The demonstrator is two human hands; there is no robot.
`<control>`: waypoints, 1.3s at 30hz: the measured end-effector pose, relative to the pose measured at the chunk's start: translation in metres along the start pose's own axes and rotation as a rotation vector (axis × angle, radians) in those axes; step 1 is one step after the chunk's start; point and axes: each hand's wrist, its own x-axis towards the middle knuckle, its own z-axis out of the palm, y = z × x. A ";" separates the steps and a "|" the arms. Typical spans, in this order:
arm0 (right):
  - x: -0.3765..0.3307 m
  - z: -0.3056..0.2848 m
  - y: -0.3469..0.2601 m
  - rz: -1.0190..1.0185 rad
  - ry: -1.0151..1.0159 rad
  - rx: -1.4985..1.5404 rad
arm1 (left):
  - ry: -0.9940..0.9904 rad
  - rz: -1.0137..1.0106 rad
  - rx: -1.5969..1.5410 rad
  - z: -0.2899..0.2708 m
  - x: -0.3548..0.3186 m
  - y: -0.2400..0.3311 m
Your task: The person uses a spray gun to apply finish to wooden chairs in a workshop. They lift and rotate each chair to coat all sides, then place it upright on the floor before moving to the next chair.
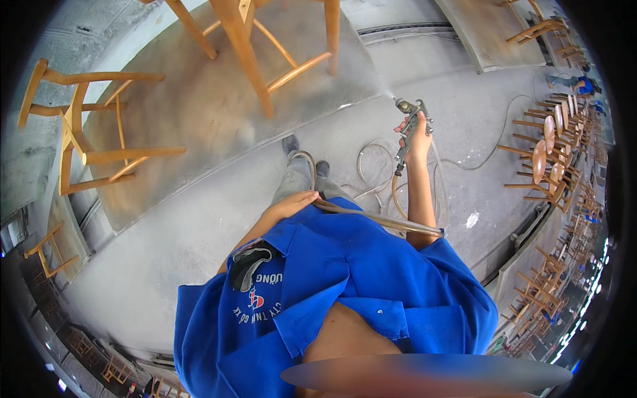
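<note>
My right hand (418,140) is wrapped round a metal spray gun (409,123), held out to the right of my body and pointing toward the upper left. Fine pale mist shows at its nozzle. A hose (398,192) runs down from the gun's handle. At my waist, my left hand (296,204) is closed on a brownish hose (371,215) that crosses my front to my right forearm. Ahead of the gun, a wooden chair (255,60), partly cut off by the view's edge, stands on a broad stained board (192,132). A second wooden chair frame (78,140) lies on its left part.
Loose hose coils (375,166) lie on the grey floor (464,139) near my feet. Another board (491,40) is at the upper right. Many chairs (551,149) crowd the right side, with a person (584,86) beyond. A small chair frame (52,251) stands far left.
</note>
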 end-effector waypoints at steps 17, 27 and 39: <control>-0.039 0.060 0.085 0.100 -0.293 -0.277 | 0.438 0.128 0.037 -0.016 -0.053 0.090; -0.081 0.054 0.008 0.178 -0.559 0.289 | 0.309 0.263 0.080 -0.034 -0.054 0.168; -0.114 0.075 -0.073 -0.249 -0.476 -0.003 | 0.236 0.309 -0.053 -0.062 -0.051 0.150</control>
